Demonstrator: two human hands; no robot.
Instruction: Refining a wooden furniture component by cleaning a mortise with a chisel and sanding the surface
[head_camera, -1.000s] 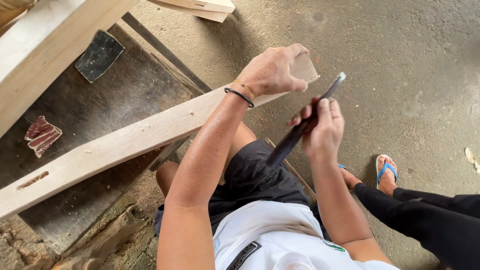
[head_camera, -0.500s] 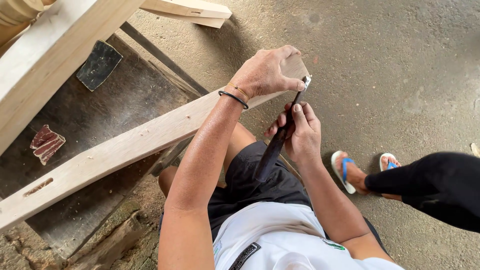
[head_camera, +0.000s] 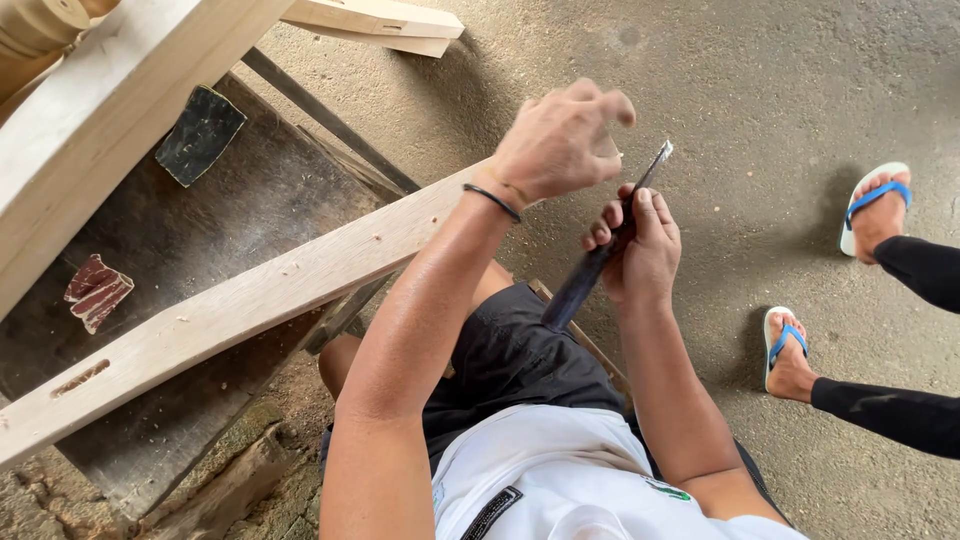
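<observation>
The right hand (head_camera: 645, 250) is clamped around a dark-handled steel chisel (head_camera: 600, 255) just beside the left hand (head_camera: 560, 140), whose loosely curled grip hovers over the long pale wooden beam (head_camera: 250, 300), its slot already cut.

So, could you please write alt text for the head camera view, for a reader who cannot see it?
Seen from above, a seated person's right hand grips a dark-handled metal chisel, blade pointing up, while the left hand is at the end of a long pale wooden beam with a slot cut in it. Another person's feet in blue-strapped flip-flops stand on the grey concrete floor.
</observation>
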